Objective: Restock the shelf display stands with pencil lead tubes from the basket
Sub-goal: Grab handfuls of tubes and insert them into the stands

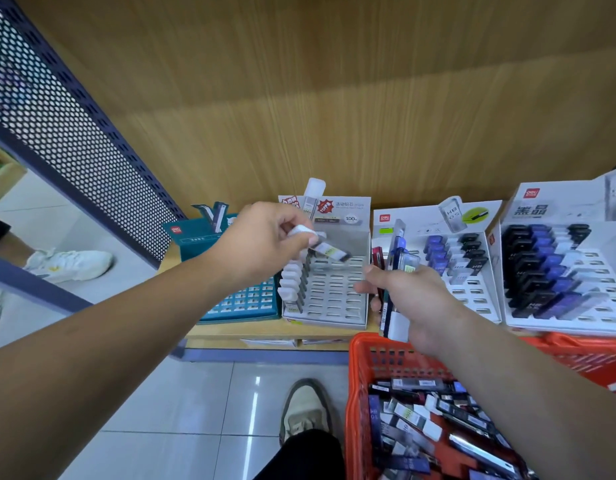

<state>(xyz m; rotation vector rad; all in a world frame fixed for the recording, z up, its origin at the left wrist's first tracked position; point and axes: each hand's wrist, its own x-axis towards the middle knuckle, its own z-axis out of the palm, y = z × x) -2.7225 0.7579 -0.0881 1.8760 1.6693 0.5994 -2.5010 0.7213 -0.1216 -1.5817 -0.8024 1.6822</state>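
A white-capped lead tube (pixel 326 249) is hanging tilted over the slotted display stand (pixel 337 296) on the shelf, the left hand (pixel 265 240) pinching its cap end. Just beside it, the right hand (pixel 417 299) is gripping a bunch of tubes (pixel 401 258) upright above the red basket (pixel 360 358).

Matt wood-grain panel (pixel 334 98) beyond both hands; perforated metal screen (pixel 57 133) left of the left hand (pixel 265 240); glossy tiles (pixel 182 410) below; red plastic basket (pixel 355 375) under the right hand (pixel 413 299), holding glossy plastic tubes (pixel 413 417).
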